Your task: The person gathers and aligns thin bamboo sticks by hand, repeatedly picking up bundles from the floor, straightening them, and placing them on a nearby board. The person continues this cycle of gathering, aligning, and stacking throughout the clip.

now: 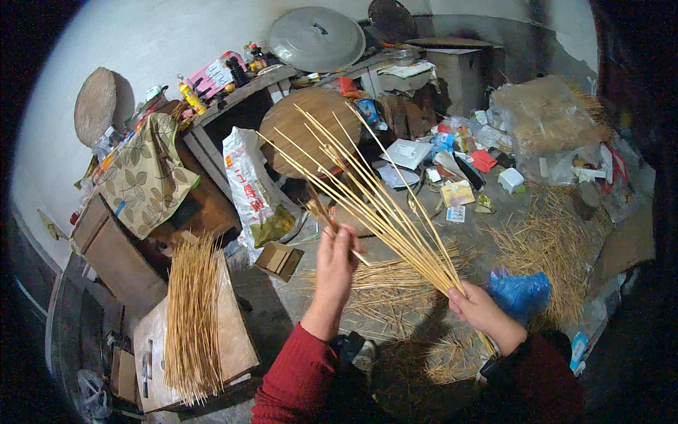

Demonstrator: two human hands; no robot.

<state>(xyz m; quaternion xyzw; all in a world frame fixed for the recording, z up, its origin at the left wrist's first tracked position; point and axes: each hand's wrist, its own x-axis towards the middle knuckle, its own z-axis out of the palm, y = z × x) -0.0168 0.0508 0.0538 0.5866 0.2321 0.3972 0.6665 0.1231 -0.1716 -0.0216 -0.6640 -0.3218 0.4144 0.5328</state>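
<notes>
My right hand (pixel 484 312) grips a thin fan of dry straw stalks (pixel 392 225) near their lower ends. Their tips spread up and to the left. Beside the fan, my left hand (pixel 339 259) is closed on a short dry stalk piece (pixel 319 208) with a brown, leafy end. A pale stalk end pokes out below those fingers. On the floor beyond my hands lies a loose heap of stalks (pixel 392 275). To the left, a thick bundle of straw (pixel 193 318) rests on a wooden board (pixel 238 328), next to a knife (pixel 146 368).
A white woven sack (pixel 246 185) and a small cardboard box (pixel 279 261) stand left of my hands. Straw scraps (pixel 551 249) and a blue plastic bag (pixel 519 291) lie to the right. Round wooden board (pixel 310 130) leans behind, with scattered litter (pixel 455 159) beside it.
</notes>
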